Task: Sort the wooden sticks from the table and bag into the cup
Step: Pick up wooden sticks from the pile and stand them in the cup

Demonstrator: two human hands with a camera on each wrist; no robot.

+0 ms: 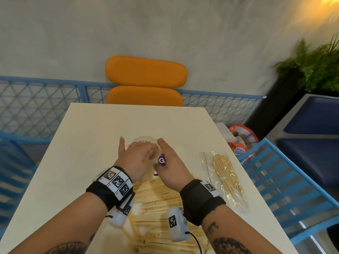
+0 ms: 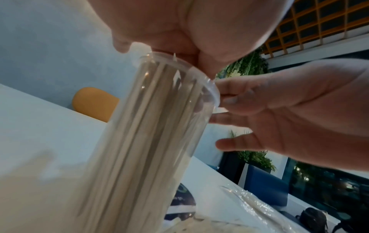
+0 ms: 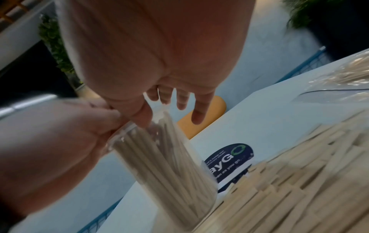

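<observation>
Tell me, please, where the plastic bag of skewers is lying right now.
In the head view, the plastic bag of skewers lies flat near the table's right edge, just right of the right hand.

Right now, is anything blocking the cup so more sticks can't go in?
Yes. The left hand lies over the mouth of the cup, and the right hand is beside its rim. Sticks from the pile or bag can't drop in until the left hand moves off.

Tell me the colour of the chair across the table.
Orange: the padded chair across the table, clearest in the head view.
</observation>
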